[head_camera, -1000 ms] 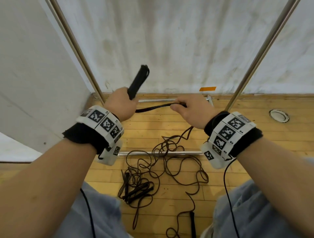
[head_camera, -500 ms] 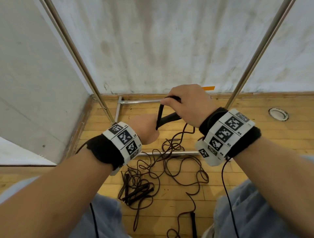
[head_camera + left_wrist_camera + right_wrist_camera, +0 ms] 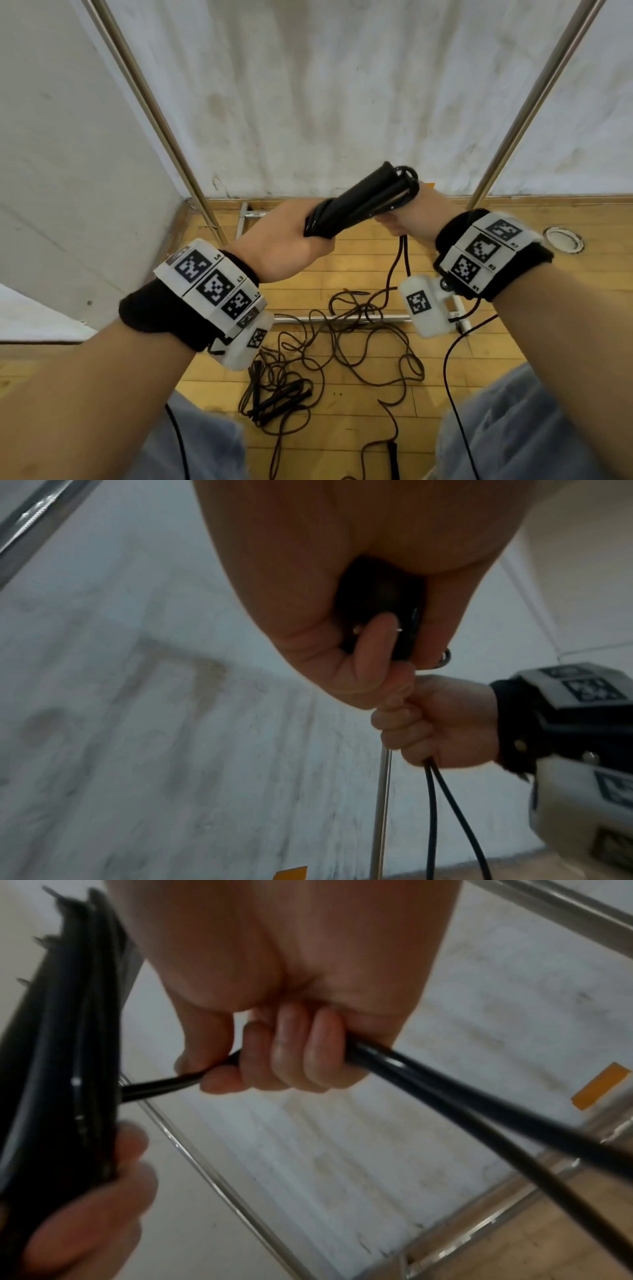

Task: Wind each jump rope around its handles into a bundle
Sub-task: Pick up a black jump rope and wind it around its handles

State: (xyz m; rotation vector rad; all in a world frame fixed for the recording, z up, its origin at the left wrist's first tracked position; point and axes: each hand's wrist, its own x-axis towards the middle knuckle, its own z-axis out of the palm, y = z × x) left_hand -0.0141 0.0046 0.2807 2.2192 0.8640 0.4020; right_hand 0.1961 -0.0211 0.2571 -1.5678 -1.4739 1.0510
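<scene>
The left hand [image 3: 281, 240] is closed tight around two black handles [image 3: 363, 200] held side by side, pointing up and to the right. Some black rope is wrapped along them already. The right hand [image 3: 416, 219] is just beside the far end of the handles, with its fingers [image 3: 294, 1047] curled around the rope [image 3: 462, 1096]. Two strands of that rope hang down from the right hand to the wooden floor [image 3: 359, 270]. On the floor below, between the person's two knees, lies a messy pile of loose rope [image 3: 342, 342]. In that pile sit more black handles [image 3: 281, 401], close together, but how many I cannot tell. One more handle [image 3: 393, 459] lies alone near the bottom edge. Two shiny metal poles [image 3: 150, 113] lean up against the white wall [image 3: 325, 85].
</scene>
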